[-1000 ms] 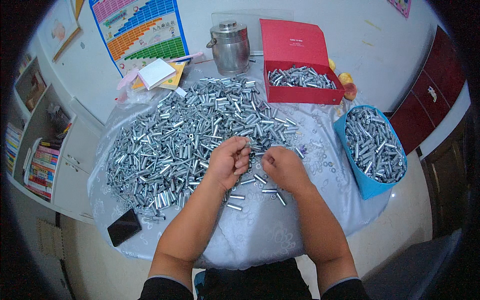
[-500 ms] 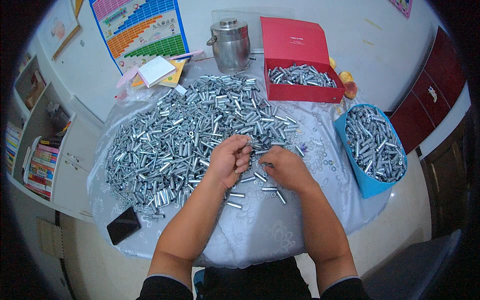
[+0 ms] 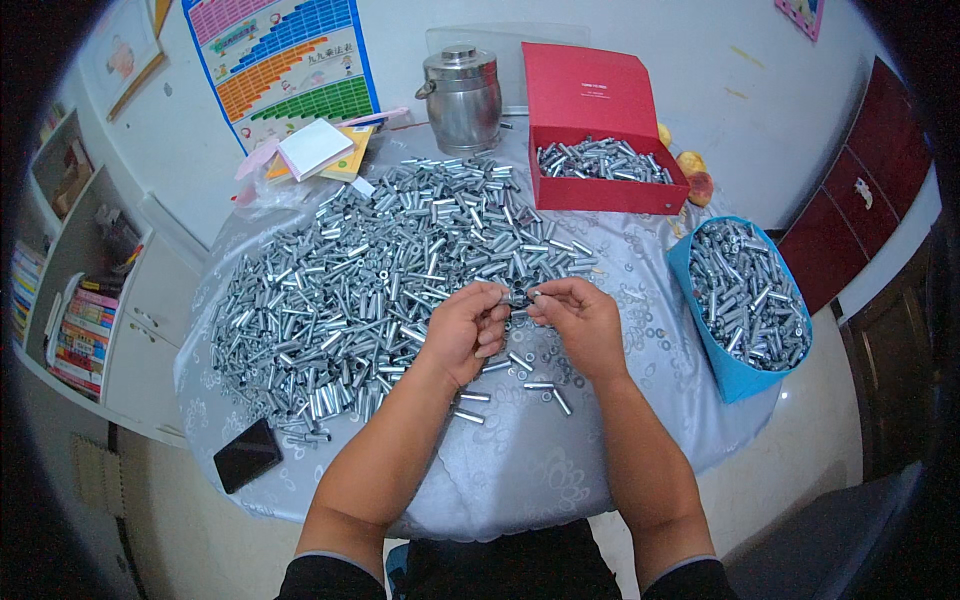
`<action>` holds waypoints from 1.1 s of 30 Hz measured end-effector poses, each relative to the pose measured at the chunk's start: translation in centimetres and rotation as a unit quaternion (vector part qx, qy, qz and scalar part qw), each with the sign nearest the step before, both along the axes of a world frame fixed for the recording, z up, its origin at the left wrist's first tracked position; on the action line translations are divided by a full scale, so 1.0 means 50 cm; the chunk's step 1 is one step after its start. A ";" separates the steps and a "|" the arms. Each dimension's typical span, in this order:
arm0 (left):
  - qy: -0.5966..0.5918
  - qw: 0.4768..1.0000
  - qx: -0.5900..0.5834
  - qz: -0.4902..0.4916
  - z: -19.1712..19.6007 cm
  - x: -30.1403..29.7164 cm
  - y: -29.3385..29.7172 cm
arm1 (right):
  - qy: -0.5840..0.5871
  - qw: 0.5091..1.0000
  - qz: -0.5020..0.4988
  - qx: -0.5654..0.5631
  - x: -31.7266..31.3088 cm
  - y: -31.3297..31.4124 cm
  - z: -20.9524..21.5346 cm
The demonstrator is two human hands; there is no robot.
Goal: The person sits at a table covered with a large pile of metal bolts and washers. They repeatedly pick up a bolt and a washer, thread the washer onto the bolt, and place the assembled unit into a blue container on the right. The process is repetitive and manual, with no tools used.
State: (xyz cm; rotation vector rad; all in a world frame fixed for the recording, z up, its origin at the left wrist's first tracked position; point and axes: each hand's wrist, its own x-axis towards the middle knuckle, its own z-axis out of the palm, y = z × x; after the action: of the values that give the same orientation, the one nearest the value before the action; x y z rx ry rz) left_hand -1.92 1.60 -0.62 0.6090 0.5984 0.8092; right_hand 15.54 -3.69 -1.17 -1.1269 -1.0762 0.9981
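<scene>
Above the right edge of a large heap of silvery metal tubes (image 3: 330,270), my two hands are close together, fingertips almost meeting. My left hand (image 3: 466,332) is closed, thumb and forefinger pinched on a small shiny piece whose kind is unclear. A similar pinch closes my right hand (image 3: 580,325), with a tiny metal piece at its fingertips, too small to name. Just below the hands lie a few loose metal tubes (image 3: 471,414) and small rings. More flat rings, which look like washers (image 3: 655,333), are scattered to the right of my right hand.
A red box (image 3: 610,196) with its lid up holds metal parts at the back. At the right edge stands a blue bin (image 3: 740,385) full of bolt-like pieces. A steel pot (image 3: 461,100), notebooks (image 3: 316,148) and a black phone (image 3: 247,455) also rest on the table.
My right hand has risen from the loose pieces on the tablecloth and come up level with my left fingertips, now pinching a tiny piece. My left hand has hardly moved.
</scene>
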 end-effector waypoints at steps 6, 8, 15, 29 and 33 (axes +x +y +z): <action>0.023 1.000 0.017 -0.004 0.003 0.005 -0.008 | -0.096 0.994 -0.032 0.039 -0.018 -0.009 0.010; 0.015 1.000 0.016 -0.005 0.003 0.005 -0.008 | -0.133 0.986 -0.040 0.090 -0.017 -0.010 0.009; 0.046 0.999 0.021 0.002 0.007 0.009 -0.011 | -0.177 0.980 -0.058 0.066 -0.021 -0.018 0.032; 0.117 0.991 0.055 0.034 0.009 0.018 -0.019 | -0.205 0.972 -0.060 0.095 -0.020 -0.015 0.015; 0.125 0.989 0.062 0.039 0.013 0.021 -0.023 | -0.212 0.969 -0.066 0.108 -0.021 -0.013 0.008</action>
State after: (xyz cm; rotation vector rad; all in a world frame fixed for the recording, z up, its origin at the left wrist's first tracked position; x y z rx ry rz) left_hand -0.84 0.47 0.03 0.8132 0.8091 0.8550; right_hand 14.51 -4.31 -0.79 -1.2437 -1.3917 0.5281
